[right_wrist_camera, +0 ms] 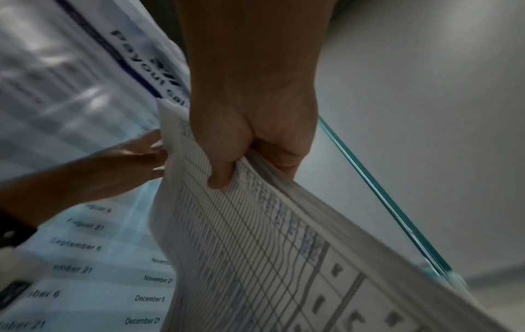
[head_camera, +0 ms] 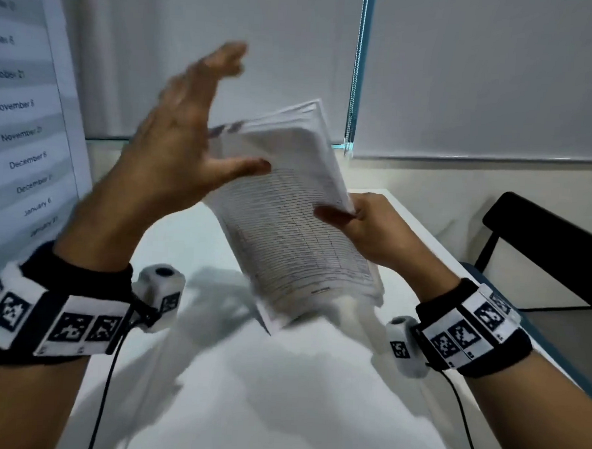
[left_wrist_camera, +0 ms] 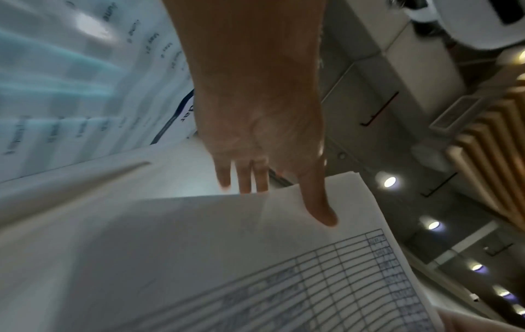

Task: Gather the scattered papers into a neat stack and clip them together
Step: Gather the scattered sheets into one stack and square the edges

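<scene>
A stack of printed table sheets [head_camera: 288, 217] is held upright and tilted above the white table [head_camera: 278, 395]. My right hand [head_camera: 360, 222] grips the stack's right edge, thumb on the front sheet and fingers behind. The right wrist view shows that hand [right_wrist_camera: 250, 130] pinching the sheets [right_wrist_camera: 270, 247]. My left hand [head_camera: 189, 133] is spread with straight fingers at the stack's left side, and its thumb touches the front sheet. In the left wrist view the thumb [left_wrist_camera: 321, 209] lies on the paper [left_wrist_camera: 227, 258] and the other fingers reach behind its top edge. No clip is in view.
A large poster with a list of dates [head_camera: 22, 124] hangs on the left wall. A black chair [head_camera: 544, 230] stands at the table's right side. Closed blinds [head_camera: 484, 79] cover the window behind.
</scene>
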